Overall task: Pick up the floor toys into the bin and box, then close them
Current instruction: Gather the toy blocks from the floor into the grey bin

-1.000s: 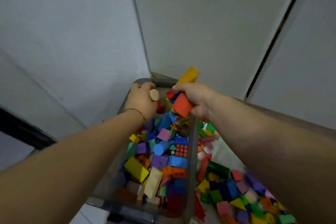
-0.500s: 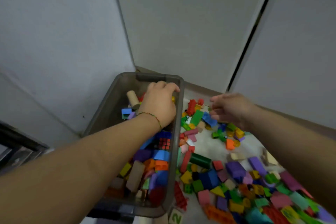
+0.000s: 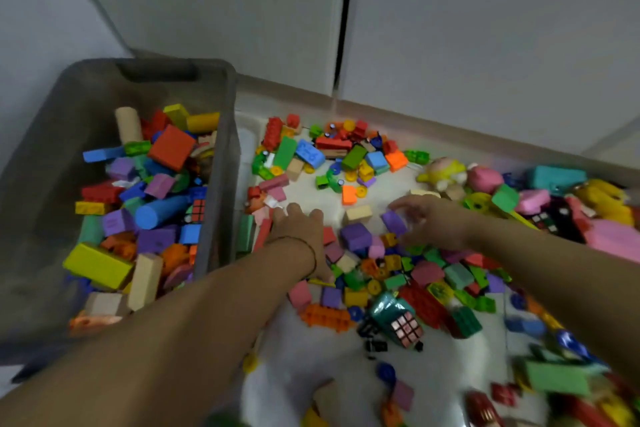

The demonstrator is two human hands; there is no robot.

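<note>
1. Grey plastic bin (image 3: 227,107) stands at the left with no lid on, heaped with coloured blocks (image 3: 171,147).
2. Floor toys (image 3: 353,156) lie scattered just beside it, spreading off to the right.
3. Left hand (image 3: 299,230) reaches down into the toys next to the bin's wall. Its fingertips are hidden, so its grip cannot be told.
4. Right hand (image 3: 433,222) has thumb and fingers either side of a purple block (image 3: 393,222). Blur hides whether they pinch it.
</note>
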